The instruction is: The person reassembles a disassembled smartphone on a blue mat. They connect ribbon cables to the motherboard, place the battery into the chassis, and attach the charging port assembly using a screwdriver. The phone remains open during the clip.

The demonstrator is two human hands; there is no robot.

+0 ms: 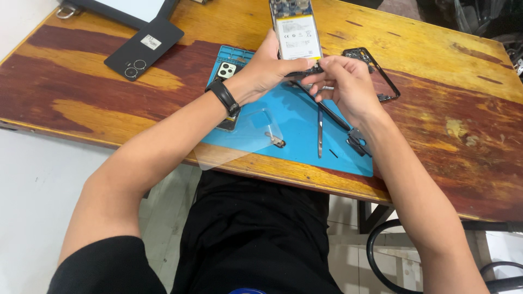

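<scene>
Above the far edge of the blue repair mat (305, 142), you are holding an opened phone (295, 32) upright, its back cover off and the pale battery and boards showing. Your left hand (271, 66) is clamped around its lower left side, and your right hand (344, 81) is pinching at its bottom edge, fingers closed on it; whether a small tool or part is sitting between those fingertips I cannot tell. You are working the phone in the air rather than on the mat, so a slip could be dropping it onto the wooden bench (447, 125) or onto the metal tweezers (320, 132) lying just below your right hand. Prying hard near the battery could be bending or piercing it. A small loose part (275, 141) is lying on a clear plastic sheet (239, 139) that is hanging over the bench's near edge, and a nudge from your left forearm could be sending it to the floor. As for containers, the mat's moulded trays along its far left corner are holding a camera-cover piece (226, 70); their other contents are hidden behind your wrist. Toward the far right, a black phone frame (381, 71) is resting half off the mat, and a black back cover (144, 47) is lying near the bench's far left corner.
</scene>
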